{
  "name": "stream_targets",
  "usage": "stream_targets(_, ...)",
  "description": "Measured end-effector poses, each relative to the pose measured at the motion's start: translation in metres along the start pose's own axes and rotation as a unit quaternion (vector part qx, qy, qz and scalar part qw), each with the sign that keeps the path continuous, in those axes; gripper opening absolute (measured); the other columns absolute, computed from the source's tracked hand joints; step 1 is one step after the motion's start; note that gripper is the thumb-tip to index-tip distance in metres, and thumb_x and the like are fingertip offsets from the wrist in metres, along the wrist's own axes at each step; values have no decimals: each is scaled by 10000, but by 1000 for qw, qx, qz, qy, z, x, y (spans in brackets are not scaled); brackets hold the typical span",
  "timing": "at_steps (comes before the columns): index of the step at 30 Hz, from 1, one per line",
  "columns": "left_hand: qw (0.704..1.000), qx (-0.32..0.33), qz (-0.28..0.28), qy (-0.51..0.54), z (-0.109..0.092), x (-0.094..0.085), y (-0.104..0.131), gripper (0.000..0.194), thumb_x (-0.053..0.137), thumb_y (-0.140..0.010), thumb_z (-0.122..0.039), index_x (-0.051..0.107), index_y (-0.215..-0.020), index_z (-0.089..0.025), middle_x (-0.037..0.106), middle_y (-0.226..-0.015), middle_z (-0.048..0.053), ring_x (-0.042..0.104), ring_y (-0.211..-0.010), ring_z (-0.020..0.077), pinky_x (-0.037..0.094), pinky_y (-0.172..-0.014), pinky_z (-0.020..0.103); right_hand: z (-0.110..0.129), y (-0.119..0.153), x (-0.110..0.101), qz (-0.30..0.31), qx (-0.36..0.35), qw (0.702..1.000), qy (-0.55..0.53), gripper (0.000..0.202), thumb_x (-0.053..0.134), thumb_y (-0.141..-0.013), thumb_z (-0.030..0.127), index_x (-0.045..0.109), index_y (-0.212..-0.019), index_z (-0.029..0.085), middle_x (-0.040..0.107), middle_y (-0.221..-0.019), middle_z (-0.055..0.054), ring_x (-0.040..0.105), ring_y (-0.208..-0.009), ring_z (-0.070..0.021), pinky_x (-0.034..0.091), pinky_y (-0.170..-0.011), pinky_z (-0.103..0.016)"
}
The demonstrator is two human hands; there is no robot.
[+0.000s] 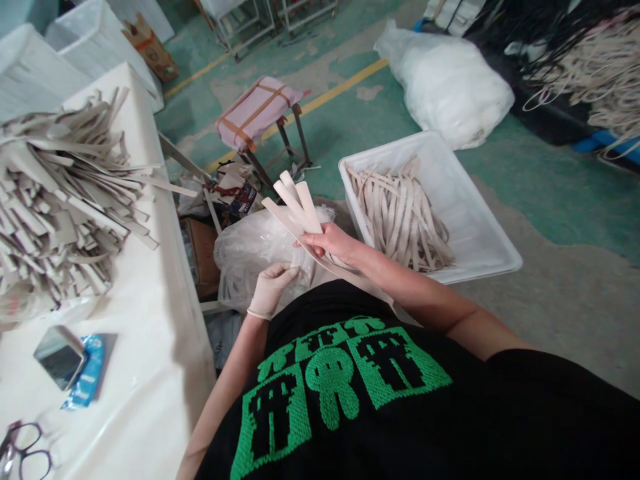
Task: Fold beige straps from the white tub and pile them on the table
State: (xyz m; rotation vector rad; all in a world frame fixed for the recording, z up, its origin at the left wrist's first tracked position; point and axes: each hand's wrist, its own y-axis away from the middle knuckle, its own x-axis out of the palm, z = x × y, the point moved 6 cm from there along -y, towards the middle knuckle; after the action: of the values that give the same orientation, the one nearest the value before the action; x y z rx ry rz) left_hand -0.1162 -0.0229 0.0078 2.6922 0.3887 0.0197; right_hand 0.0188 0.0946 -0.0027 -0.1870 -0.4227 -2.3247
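Observation:
Several pale beige straps [286, 200] are fanned out in my right hand [333, 241], whose bare fingers are wrapped round them. Their rounded ends point away from me, and the lengths trail back under my right forearm. My left hand [271, 288], in a thin whitish glove, is closed with its fingertips pressed together. It is beside a crumpled clear plastic bag [250, 243]. Whether the fingertips grip the plastic or something else cannot be made out. More beige straps [400, 213] lie in a white plastic tub [480, 233] to the right of my right hand.
On the left, a white-covered table [160, 373] bears a large strap pile [55, 193], a phone-like slab [59, 357], a blue packet [90, 373] and glasses [30, 447]. Ahead stand a pink-topped stool [260, 110] and a stuffed white sack [445, 83]. A cardboard box [200, 257] sits beside the table.

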Motion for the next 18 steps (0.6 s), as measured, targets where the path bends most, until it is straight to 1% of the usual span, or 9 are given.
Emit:
stream_targets(3,997,20,37,-64,-6,1,-5,305,886,-608,-437,760,-682,-169,706,-673,7,590,-646,137,480,-698,266,31,-3,-6,-40,-63,997,36,363,751,-792,487,719,-802,125,536,-548,11,393,-486,-88,331,-466,-245)
stream_targets(6,991,22,77,-103,-5,1,-11,272,859,-643,-424,770,-695,-173,719,-693,11,589,-647,137,467,-678,264,64,-5,-13,-58,-112,991,51,415,749,-783,527,718,-813,114,562,-550,8,402,-475,-83,349,-454,-236)
stream_targets(10,986,24,104,-130,-3,-7,-19,296,830,-664,-432,808,-804,-173,762,-764,39,624,-683,160,478,-692,276,102,-7,-38,-120,-161,977,68,407,745,-796,536,706,-831,133,549,-522,25,434,-468,-91,386,-449,-227)
stream_targets(11,985,31,106,-134,-4,-10,-21,294,813,-682,-441,809,-801,-173,767,-772,47,636,-702,169,486,-711,283,110,-7,-46,-140,-169,973,75,402,741,-803,536,705,-851,138,540,-511,30,445,-469,-98,397,-451,-228)
stream_targets(13,982,50,110,-142,-7,-15,-21,278,780,-720,-450,795,-734,-173,770,-776,61,662,-757,188,498,-767,296,123,-5,-60,-177,-180,964,86,396,734,-815,533,703,-894,146,530,-500,33,471,-481,-112,418,-460,-233)
stream_targets(15,979,60,120,-153,-10,-18,-21,278,773,-732,-445,774,-676,-173,775,-795,74,679,-806,204,499,-812,307,132,-2,-71,-202,-189,956,94,395,736,-817,532,696,-916,152,537,-509,28,494,-500,-123,430,-474,-240)
stream_targets(18,976,47,136,-165,-7,-22,-20,282,779,-732,-449,777,-686,-171,786,-850,90,685,-834,215,498,-826,318,142,1,-83,-225,-201,947,108,404,730,-813,556,683,-892,163,534,-521,25,509,-510,-130,437,-500,-258)
